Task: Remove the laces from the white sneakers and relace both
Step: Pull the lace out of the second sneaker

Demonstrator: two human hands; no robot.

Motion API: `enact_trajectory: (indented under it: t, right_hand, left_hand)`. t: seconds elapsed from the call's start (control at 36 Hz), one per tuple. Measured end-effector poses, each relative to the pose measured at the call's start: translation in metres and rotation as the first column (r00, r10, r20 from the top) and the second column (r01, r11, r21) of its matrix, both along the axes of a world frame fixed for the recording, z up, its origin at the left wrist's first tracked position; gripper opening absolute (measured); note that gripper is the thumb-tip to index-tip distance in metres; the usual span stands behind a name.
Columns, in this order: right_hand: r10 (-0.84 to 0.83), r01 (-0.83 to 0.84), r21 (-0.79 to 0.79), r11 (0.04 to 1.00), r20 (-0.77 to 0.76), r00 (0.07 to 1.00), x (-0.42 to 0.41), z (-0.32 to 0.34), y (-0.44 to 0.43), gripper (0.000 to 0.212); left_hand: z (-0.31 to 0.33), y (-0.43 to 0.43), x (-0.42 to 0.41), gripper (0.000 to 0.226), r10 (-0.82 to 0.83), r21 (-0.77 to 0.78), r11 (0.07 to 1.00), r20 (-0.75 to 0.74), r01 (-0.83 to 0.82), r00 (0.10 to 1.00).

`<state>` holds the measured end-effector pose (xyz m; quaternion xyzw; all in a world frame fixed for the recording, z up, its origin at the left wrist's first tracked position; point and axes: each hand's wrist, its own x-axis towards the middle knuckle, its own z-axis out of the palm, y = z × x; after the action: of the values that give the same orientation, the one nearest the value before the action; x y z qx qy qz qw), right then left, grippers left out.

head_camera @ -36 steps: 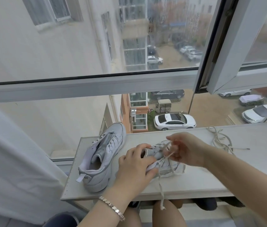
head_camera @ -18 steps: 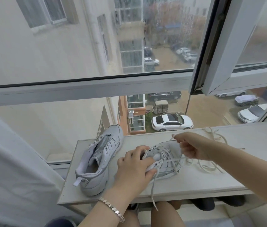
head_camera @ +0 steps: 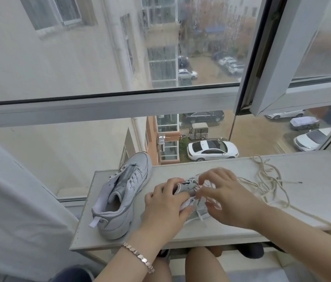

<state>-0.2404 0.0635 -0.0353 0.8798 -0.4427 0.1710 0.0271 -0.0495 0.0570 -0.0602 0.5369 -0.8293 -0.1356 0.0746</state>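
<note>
Left hand (head_camera: 164,208) grips the laced sneaker (head_camera: 187,189) mid-shelf (head_camera: 172,171), near the front edge, fingers curled round its collar. Right hand (head_camera: 227,200) sits over the lacing (head_camera: 200,216), fingers bent and blurred; cannot tell whether they pinch it. Second sneaker (head_camera: 124,196), laceless, stands at the left end; loose lace (head_camera: 268,180) lies tangled toward the right end.

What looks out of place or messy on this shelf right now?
The loose lace lies in a tangled heap on the right of the shelf, and one strand trails off its front edge, where it could snag or slide off.
</note>
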Motion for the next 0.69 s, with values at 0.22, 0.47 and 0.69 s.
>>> enact_trajectory:
  t: [0.22,0.47,0.69]
  right_hand:
    - [-0.032,0.024,0.079,0.997,0.110,0.993,0.001,-0.008,-0.002,0.034]
    - [-0.009,0.010,-0.059,0.998,0.009,1.000,0.004,-0.009,-0.013,0.023]
    - [-0.368,0.358,-0.136,0.924,-0.054,0.928,-0.027,-0.001,-0.033,0.025]
  left_hand:
    - [0.000,0.000,0.000,0.029,0.004,-0.006,1.000,-0.001,-0.004,1.000]
    - [-0.002,-0.001,-0.001,0.028,0.014,-0.008,1.000,-0.009,-0.014,1.000]
    - [-0.002,0.001,0.000,0.027,0.020,-0.022,1.000,-0.017,-0.021,1.000]
